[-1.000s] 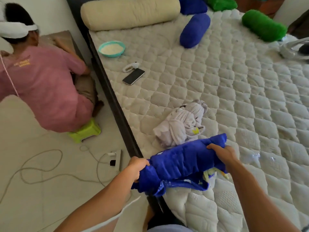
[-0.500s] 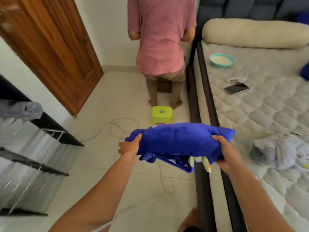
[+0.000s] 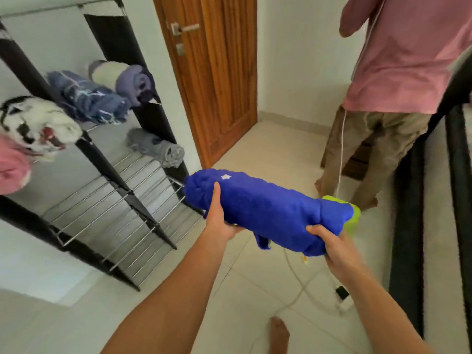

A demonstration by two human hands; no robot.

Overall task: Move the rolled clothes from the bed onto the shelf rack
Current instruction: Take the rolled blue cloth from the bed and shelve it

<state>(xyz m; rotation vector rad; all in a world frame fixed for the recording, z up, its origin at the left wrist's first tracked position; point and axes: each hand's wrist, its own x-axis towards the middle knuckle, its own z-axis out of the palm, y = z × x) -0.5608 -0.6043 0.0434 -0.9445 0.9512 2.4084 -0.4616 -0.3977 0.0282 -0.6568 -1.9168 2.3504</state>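
- Blue fabric, rolled into a thick log, is being carried above the floor at the centre of the view, between both hands; this rolled blue garment (image 3: 268,213) is lying nearly level, its far end tipping up toward 10 o'clock.
- Left hand (image 3: 219,218) is cupping the roll from beneath near its 9 o'clock end, thumb pressing over the top, likely so the roll is not uncoiling.
- Right hand (image 3: 332,244) is gripping the 4 o'clock end, fingers (image 3: 315,229) curling into the cloth and pinching it.
- Its surface is looking fuzzy and deep blue, with a small white star near the top and a loose flap hanging below.
- Shelf rack (image 3: 107,200) is standing at 9 o'clock, its wire shelves already holding rolled clothes (image 3: 89,98) higher up; the lower shelves are looking bare.
- Another person (image 3: 398,72) is standing at 2 o'clock, beside the wooden door (image 3: 212,72).
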